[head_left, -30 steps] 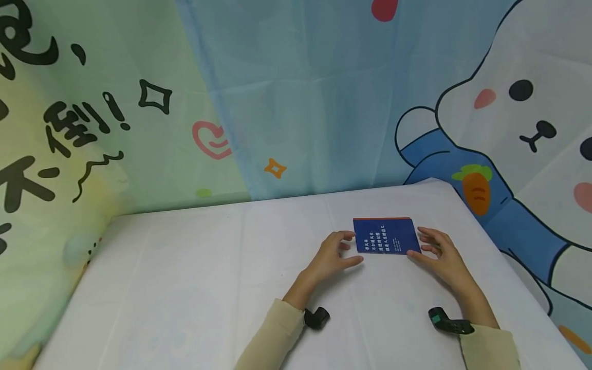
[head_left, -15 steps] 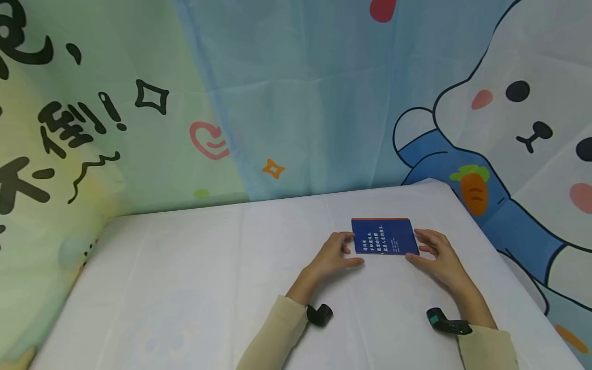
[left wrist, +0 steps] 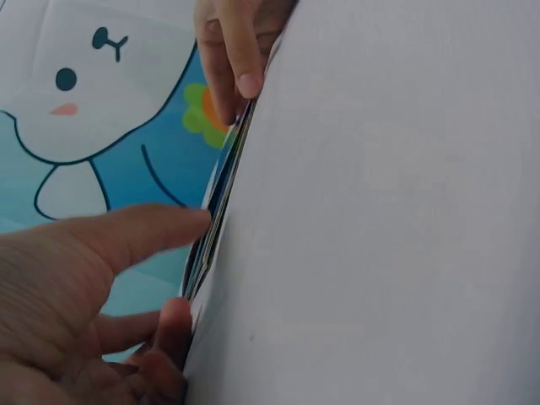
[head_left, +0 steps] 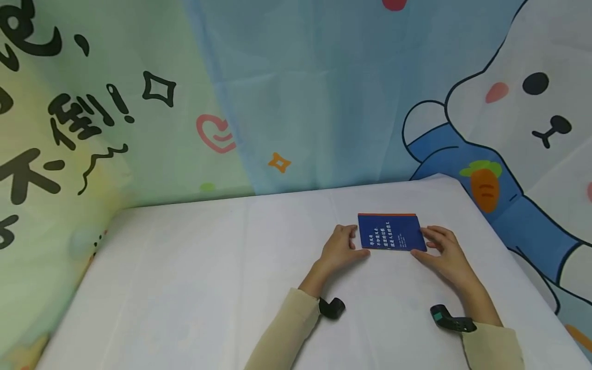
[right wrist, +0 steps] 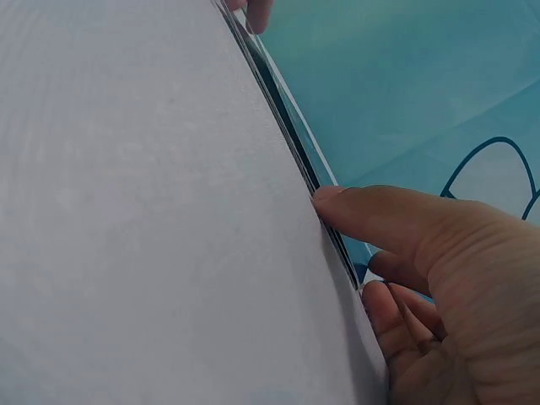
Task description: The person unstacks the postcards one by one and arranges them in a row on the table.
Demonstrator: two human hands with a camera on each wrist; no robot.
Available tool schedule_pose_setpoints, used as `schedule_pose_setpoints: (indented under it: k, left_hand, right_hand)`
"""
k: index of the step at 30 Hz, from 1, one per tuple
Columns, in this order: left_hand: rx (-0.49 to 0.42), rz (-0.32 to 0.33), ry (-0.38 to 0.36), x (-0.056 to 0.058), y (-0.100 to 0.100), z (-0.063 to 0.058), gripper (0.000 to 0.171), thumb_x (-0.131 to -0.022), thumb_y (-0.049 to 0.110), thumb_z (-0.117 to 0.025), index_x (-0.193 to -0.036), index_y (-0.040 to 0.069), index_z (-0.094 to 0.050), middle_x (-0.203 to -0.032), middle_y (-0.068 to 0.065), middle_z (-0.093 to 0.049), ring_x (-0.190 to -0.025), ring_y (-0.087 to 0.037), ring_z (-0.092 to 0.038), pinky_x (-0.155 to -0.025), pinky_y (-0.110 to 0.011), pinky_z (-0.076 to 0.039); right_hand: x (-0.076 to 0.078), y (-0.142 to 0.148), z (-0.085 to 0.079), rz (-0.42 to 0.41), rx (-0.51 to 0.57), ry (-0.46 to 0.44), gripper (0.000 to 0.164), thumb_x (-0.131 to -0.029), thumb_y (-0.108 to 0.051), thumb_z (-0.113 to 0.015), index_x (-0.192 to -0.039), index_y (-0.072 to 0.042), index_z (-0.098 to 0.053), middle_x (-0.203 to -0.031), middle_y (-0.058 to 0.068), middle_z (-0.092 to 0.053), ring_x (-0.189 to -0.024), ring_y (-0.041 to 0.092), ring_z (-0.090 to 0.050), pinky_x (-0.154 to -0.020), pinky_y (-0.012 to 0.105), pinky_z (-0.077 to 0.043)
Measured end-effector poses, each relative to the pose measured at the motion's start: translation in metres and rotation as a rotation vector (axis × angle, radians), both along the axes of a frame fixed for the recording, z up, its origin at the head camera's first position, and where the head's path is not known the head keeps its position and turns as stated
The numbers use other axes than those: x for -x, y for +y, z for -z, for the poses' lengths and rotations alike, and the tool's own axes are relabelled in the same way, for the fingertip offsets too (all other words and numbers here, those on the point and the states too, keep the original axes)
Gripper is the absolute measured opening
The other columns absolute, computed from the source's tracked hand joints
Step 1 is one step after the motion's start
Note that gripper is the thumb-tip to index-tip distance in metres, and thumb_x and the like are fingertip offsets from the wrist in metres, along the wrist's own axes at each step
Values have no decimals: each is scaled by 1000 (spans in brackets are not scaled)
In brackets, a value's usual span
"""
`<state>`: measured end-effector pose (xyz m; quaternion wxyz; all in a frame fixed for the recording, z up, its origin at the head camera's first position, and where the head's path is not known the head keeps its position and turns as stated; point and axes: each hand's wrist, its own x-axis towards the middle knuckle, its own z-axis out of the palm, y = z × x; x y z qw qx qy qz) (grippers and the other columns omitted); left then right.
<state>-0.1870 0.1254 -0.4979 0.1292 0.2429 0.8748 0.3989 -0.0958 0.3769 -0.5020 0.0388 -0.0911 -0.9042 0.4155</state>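
Note:
A dark blue booklet (head_left: pixel 392 232) with white lettering and an orange strip along its far edge lies flat on the white-covered table, right of centre in the head view. Its thin layered near edge shows in the left wrist view as several stacked leaves (left wrist: pixel 221 190). My left hand (head_left: pixel 340 249) is at its left side, fingers near the short edge and thumb by the near left corner. At the opposite end, my right hand (head_left: pixel 442 255) touches the right edge with its fingers; the thumb (right wrist: pixel 354 207) rests at the near edge. Neither hand's fingers are wrapped around it.
The white tablecloth (head_left: pixel 194 277) spreads left and in front of the booklet. Behind the table hangs a printed cloth backdrop (head_left: pixel 314 103) with a cartoon animal on the right. A black wrist camera (head_left: pixel 332 308) sits on the left wrist, another (head_left: pixel 450 319) on the right.
The head view has shifted slightly. Both hands stay at the booklet's two ends, with only small finger movements; the booklet remains flat on the table.

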Motion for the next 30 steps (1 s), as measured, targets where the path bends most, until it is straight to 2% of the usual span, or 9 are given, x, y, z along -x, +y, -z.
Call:
schedule_pose_setpoints:
  k: [5,10,17,24,30]
  left_hand:
    - [3,-36,15,1,3,3,62,-79,29,-80,-131,4,-57,-90,4,-49,-73,-2,-47,-63,-15,-36]
    - [-17,-25,23,1,3,5,59,-79,28,-80,-130,4,-60,-88,5,-50,-72,-1,-46,-62,-14,-36]
    - [2,-20,45,1,4,3,54,-80,28,-80,-127,7,-64,-85,7,-48,-70,0,-41,-59,-14,-32]
    - [5,-25,48,1,2,1,54,-79,28,-80,-126,7,-64,-85,7,-48,-68,0,-41,-58,-14,-32]
    - [-12,-33,38,1,1,0,52,-80,27,-80,-125,7,-64,-84,6,-49,-69,-1,-42,-58,-15,-33]
  right_hand:
    - [2,-1,-1,8,11,-14,76,-91,-32,-70,-143,11,-36,-149,31,-19,-121,50,-40,-100,61,-36]
    - [1,-2,1,25,-6,-22,77,-90,-32,-71,-143,12,-35,-149,32,-18,-120,50,-40,-99,60,-38]
    - [1,-2,0,44,-22,-10,78,-88,-25,-73,-144,11,-34,-153,30,-12,-119,49,-43,-94,50,-42]
    - [1,-3,-3,42,-1,-29,77,-90,-30,-71,-144,10,-35,-150,31,-22,-121,49,-41,-99,61,-38]
    - [3,-5,-5,52,18,-35,74,-89,-26,-73,-144,8,-38,-148,31,-26,-120,48,-41,-100,61,-37]
